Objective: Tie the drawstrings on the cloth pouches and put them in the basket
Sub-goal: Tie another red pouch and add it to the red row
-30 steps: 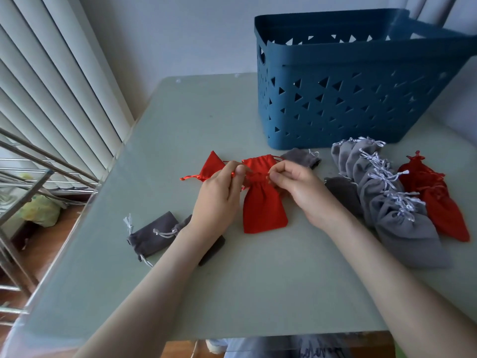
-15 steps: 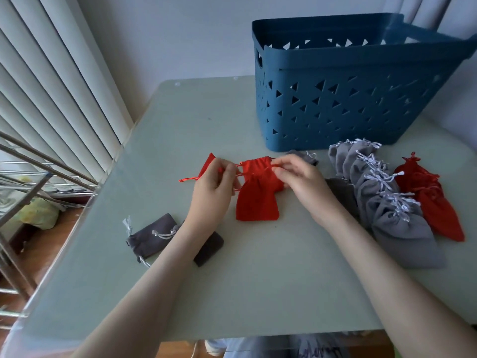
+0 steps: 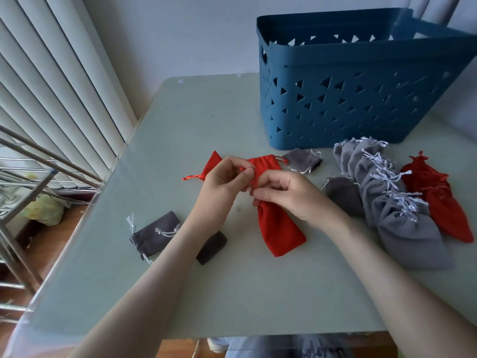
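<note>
A red cloth pouch (image 3: 280, 228) lies on the pale green table (image 3: 232, 301) at the centre, its mouth gathered under my fingers. My left hand (image 3: 224, 179) pinches its red drawstring at the neck. My right hand (image 3: 286, 192) pinches the string from the other side, fingertips close to the left thumb. A second red pouch (image 3: 213, 165) peeks out behind my left hand, its cord trailing left. The blue perforated basket (image 3: 348, 99) stands at the back right; its inside is hidden.
Several tied light grey pouches (image 3: 395, 202) and tied red pouches (image 3: 444, 202) lie in a row at the right. Dark grey pouches (image 3: 154, 235) lie at the left under my forearm, others near the basket (image 3: 302, 160). Window blinds and a metal rack (image 3: 31, 177) border the table's left edge.
My hands have come together over the pouch's neck. The pouch now lies longer and slanted toward the lower right, its mouth pulled narrower.
</note>
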Motion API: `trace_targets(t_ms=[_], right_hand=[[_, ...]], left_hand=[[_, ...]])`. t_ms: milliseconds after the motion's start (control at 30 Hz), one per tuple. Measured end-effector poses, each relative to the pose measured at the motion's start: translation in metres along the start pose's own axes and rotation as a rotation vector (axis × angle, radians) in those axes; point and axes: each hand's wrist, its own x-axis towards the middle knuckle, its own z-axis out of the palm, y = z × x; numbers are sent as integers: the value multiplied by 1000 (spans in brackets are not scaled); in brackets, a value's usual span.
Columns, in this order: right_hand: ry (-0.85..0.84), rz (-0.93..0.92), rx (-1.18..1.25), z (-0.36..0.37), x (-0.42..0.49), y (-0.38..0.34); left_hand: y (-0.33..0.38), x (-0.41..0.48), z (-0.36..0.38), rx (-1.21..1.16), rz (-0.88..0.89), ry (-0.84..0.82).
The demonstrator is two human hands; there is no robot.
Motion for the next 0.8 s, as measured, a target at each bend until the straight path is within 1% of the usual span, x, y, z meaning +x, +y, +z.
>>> trace_targets(t_ms=[100,167,233,300,400,500,633,733,800], right_hand=[[27,8,62,-1,-1,-2],[45,18,34,-2,0,-2],[90,28,-18,-2,1,0],[151,28,-68,-2,2,3],[215,14,-132,-1,3,5],[224,2,-111,0,4,4],[237,-57,-145,0,4,3],[290,-111,-158,-4,4,4],[308,-132,-167,-4,5,4]], left_hand=[[-2,0,2,210,45,62],[-5,-2,4,303,53,56],[-7,-3,6,357,25,37],[-7,-2,6,372,-10,18],[-4,-3,6,326,-46,-16],[-2,-5,6,294,-68,-39],[0,-4,6,245,-85,-80],[1,-5,7,285,-80,-104],[-2,-5,7,386,-50,-118]])
